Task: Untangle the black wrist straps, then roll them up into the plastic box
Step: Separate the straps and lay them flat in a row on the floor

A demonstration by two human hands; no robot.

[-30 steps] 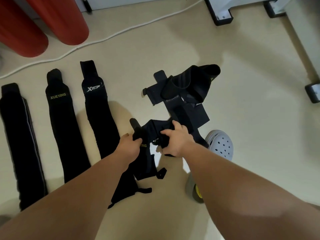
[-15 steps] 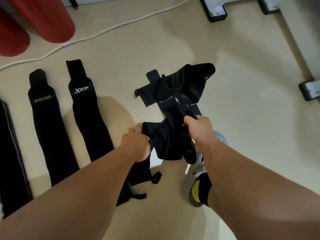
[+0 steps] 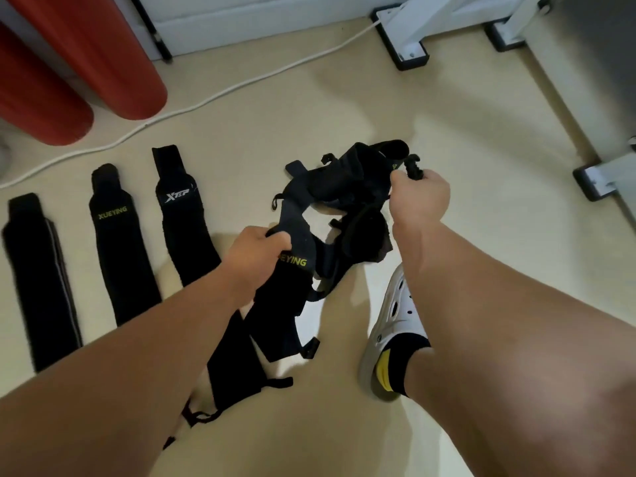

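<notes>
A knot of tangled black wrist straps [image 3: 344,197] hangs and lies at the middle of the beige floor. My left hand [image 3: 256,251] grips one strap marked with yellow letters [image 3: 292,280], whose long end trails down to the floor. My right hand [image 3: 418,197] is raised to the right and grips another strap's end, with a black thumb loop [image 3: 411,166] sticking up from the fist. Three straps lie flat and straight side by side at the left: one plain [image 3: 34,270], one marked XUEYING [image 3: 118,249], one marked XTEP [image 3: 182,222]. No plastic box is in view.
My foot in a white clog [image 3: 395,325] with a black and yellow sock stands right of the tangle. Two red cylinders [image 3: 86,56] stand at the back left. A white cable [image 3: 220,94] crosses the floor. White frame legs with black feet [image 3: 407,53] stand at the back and right.
My right hand has pulled up and to the right, drawing a strap end out of the tangle. My left hand keeps its grip on the lettered strap. The view has tilted up.
</notes>
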